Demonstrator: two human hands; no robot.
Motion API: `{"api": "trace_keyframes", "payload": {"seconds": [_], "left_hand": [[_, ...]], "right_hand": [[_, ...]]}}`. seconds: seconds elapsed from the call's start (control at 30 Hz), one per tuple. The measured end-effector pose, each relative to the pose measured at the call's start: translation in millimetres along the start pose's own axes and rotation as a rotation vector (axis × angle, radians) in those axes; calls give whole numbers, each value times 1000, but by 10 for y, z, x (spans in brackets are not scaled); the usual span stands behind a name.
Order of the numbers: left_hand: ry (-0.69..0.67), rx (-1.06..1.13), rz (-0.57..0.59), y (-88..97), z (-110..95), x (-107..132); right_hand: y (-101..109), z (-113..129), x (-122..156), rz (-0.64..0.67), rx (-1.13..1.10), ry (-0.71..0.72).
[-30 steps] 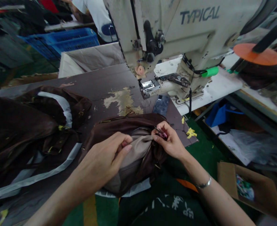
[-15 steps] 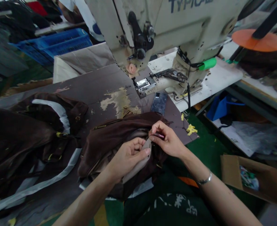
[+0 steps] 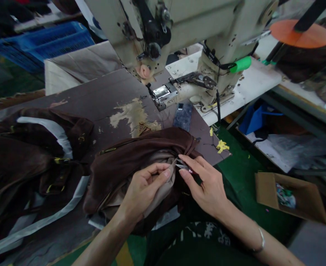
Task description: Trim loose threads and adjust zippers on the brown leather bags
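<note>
A dark brown bag (image 3: 118, 162) lies at the table's front edge, its beige lining (image 3: 163, 190) pulled partly out. My left hand (image 3: 146, 184) pinches a fold of that lining between thumb and fingers. Close by on the right, my right hand (image 3: 207, 184) holds small thread snips (image 3: 182, 167), their metal blades pointing left at the lining's edge. Most of the snips' handle is hidden by my fingers. Whether the blades touch the cloth or a thread, I cannot tell.
A sewing machine (image 3: 185, 29) stands beyond the bag, with a phone (image 3: 182, 116) below its arm. More brown bags (image 3: 21, 159) with white strips lie left. Yellow scraps (image 3: 222, 146) sit at the table corner. A cardboard box (image 3: 301, 207) and blue crate (image 3: 54, 40) stand farther off.
My right hand has turned and its fingers have spread, so the snips' blades now show against the lining. My left hand keeps its pinch. The whole view has shifted slightly.
</note>
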State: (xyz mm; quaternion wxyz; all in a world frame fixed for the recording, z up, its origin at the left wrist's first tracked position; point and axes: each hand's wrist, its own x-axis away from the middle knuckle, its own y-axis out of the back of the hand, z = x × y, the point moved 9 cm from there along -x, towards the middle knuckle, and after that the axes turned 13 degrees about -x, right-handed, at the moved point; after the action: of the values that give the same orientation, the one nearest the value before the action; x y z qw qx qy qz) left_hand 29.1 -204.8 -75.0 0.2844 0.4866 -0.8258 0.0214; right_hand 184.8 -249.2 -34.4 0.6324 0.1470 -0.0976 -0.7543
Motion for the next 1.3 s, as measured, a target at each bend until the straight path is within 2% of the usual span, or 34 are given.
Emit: {"api": "trace_keyframes", "payload": {"seconds": [0.17, 0.37, 0.53, 0.67, 0.93, 1.17, 1.3], "left_hand": [[-9, -5, -32, 9, 7, -2], [-62, -53, -62, 29, -56, -16], [-60, -41, -44, 20, -44, -5], [-52, -10, -34, 2, -23, -5], [-36, 54, 22, -59, -61, 27], [-66, 22, 24, -53, -89, 19], [-47, 3, 40, -56, -66, 6]], "right_hand": [[-55, -19, 17, -7, 138, 45], [-38, 15, 5, -27, 154, 64], [-50, 9, 20, -51, 148, 66], [-79, -5, 27, -57, 104, 65], [-98, -72, -3, -46, -220, -41], [-94, 40, 5, -64, -175, 31], [-103, -34, -15, -39, -177, -55]]}}
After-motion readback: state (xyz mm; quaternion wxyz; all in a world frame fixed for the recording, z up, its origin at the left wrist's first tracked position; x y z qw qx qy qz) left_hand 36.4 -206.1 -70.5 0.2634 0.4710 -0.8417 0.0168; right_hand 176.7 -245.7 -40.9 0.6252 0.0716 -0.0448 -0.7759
